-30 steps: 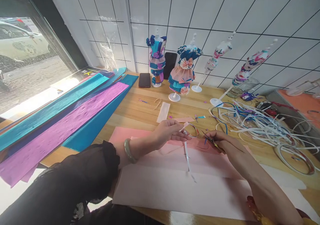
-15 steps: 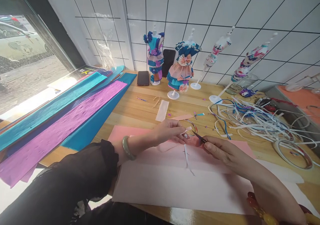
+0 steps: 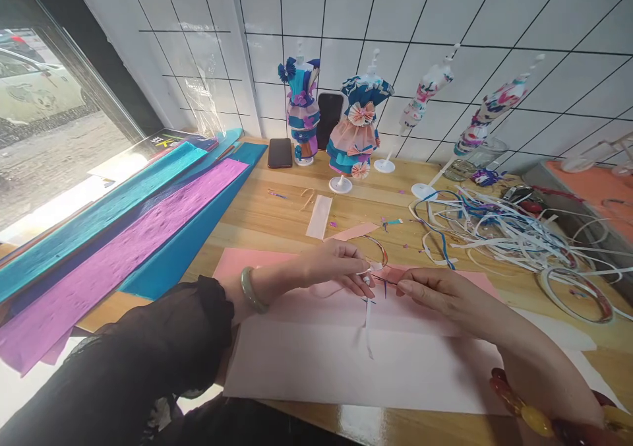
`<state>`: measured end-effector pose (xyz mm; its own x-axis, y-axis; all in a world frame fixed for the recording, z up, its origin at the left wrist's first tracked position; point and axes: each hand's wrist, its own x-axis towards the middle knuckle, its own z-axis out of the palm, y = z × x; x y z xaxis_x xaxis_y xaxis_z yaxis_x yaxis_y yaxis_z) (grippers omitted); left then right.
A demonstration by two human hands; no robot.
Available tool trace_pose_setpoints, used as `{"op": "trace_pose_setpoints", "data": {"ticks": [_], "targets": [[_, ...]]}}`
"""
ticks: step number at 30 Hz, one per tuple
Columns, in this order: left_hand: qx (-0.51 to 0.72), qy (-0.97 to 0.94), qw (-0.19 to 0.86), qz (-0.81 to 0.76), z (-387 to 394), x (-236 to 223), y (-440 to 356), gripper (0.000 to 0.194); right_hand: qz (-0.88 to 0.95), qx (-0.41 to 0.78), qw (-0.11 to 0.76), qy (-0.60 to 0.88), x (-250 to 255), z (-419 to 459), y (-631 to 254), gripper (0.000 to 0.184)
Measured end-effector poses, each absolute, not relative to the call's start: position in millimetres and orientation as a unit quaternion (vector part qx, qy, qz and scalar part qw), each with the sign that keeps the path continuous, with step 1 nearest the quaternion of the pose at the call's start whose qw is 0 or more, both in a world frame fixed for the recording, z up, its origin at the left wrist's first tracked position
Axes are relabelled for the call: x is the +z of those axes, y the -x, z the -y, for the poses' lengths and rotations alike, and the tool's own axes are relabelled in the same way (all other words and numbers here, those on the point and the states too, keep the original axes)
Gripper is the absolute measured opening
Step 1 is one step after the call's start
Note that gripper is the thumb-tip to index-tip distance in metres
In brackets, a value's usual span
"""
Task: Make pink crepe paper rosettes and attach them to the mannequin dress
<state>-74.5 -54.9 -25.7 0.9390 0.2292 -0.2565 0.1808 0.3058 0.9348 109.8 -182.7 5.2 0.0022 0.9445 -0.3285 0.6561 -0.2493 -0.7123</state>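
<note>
Pinching white strip (image 3: 368,330), left hand (image 3: 343,268) fingertips together, right hand (image 3: 435,291) fingers clamped on dark tool (image 3: 388,280), possibly scissors, above pink paper (image 3: 306,360).

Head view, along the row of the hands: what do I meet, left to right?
Purple crinkled paper strip, flat blue sheet, pale-green round bangle, left hand, slim dark pointed tool, right hand, round whitish coil.

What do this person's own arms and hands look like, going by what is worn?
The left hand and right hand are bare. The left arm has a loose, black, sheer sleeve with a gathered cuff, and a smooth, pale green bangle. The right forearm shows no sleeve but wears a bracelet of large, dark red and amber-yellow beads.
</note>
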Motion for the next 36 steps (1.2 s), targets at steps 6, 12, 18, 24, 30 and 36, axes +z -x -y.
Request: {"op": "trace_pose_setpoints", "data": {"ticks": [6, 12, 18, 24, 30, 36], "targets": [[0.001, -0.593, 0.788, -0.165, 56.3, -25.0, 75.3, 0.036, 0.622, 0.423, 0.186, 0.632, 4.7, 180.6, -108.4, 0.039], [0.001, -0.588, 0.793, -0.161, 57.1, -28.2, 74.6, 0.032, 0.609, 0.439, 0.2, 0.63, 2.8, 179.7, -108.0, 0.037], [-0.021, -0.578, 0.802, -0.147, 57.8, -24.9, 76.6, 0.028, 0.617, 0.453, 0.195, 0.613, 1.8, 180.2, -109.3, 0.034], [-0.035, -0.572, 0.808, -0.137, 59.0, -23.1, 77.0, 0.026, 0.605, 0.454, 0.175, 0.63, -1.4, 180.8, -108.9, 0.04], [-0.041, -0.567, 0.811, -0.137, 59.1, -25.5, 76.2, 0.027, 0.606, 0.457, 0.172, 0.628, -2.1, 180.8, -107.3, 0.041], [-0.046, -0.566, 0.811, -0.14, 58.3, -25.7, 75.8, 0.027, 0.614, 0.441, 0.187, 0.627, -2.6, 179.8, -104.7, 0.04]]}}
